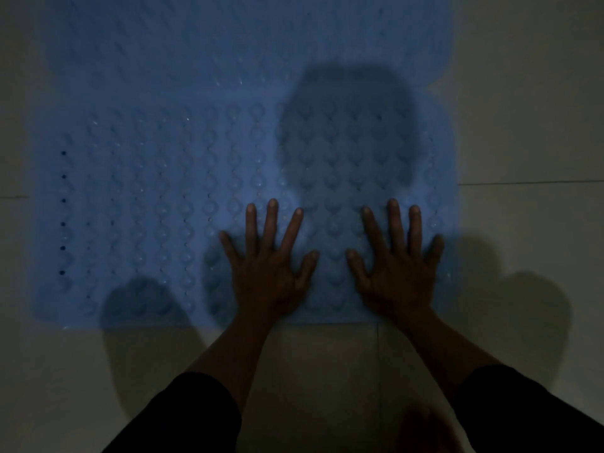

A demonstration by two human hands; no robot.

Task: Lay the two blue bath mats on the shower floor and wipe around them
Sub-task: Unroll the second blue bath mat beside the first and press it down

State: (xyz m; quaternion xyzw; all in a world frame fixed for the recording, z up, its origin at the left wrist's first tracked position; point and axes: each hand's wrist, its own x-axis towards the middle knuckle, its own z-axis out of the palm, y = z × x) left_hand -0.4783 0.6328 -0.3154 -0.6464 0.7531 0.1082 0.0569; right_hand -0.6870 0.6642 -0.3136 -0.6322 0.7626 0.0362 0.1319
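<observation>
On the left, the near mat (pixel 147 217) lies flat on the pale tiled floor (pixel 529 125), bumps up, with a column of small drain holes near its left edge. Its far edge meets a second blue sheet, the far mat (pixel 228 44), though the dim light hides whether they overlap or only touch.

Toward the middle, the left hand (pixel 266 269) lies palm down on the near mat, fingers straight and spread, gripping nothing. It probably presses there to seat the mat against the tiles.

Just to its right, the right hand (pixel 397 273) does the same, flat and splayed with nothing held, close to the mat's right edge. Both hands sit near the front edge, probably because that part needs flattening.

Bare tile runs along the right side. No cloth is in view, so the wiping looks yet to begin.
</observation>
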